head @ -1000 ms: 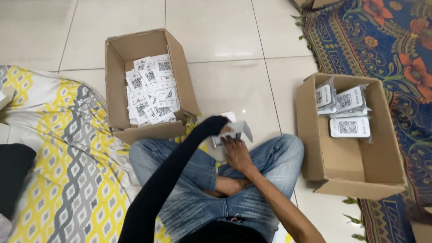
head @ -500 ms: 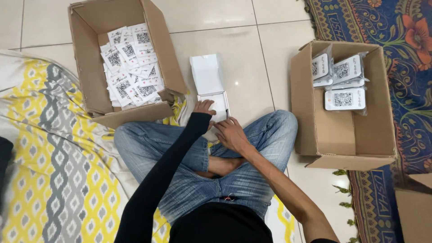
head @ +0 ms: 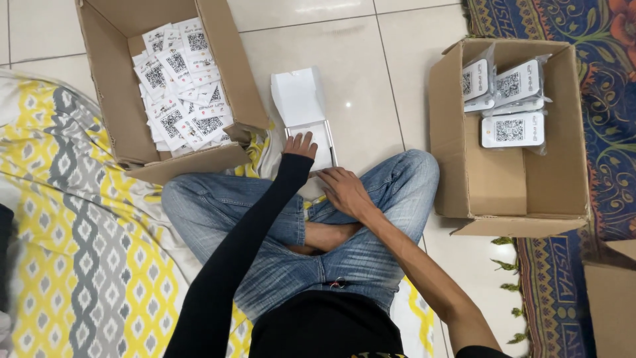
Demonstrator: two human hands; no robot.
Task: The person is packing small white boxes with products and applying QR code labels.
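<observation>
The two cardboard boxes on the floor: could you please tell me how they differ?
The left box holds a thick pile of loose printed cards; the right box holds only a few white packs in clear bags, its lower half bare. The left box rests partly on the patterned sheet, the right beside the rug. Both are open brown cardboard.

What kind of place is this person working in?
Probably a room in a home used for packing: the person sits cross-legged on a tiled floor, between a patterned mat and an ornate rug, with cardboard boxes alongside.
</observation>
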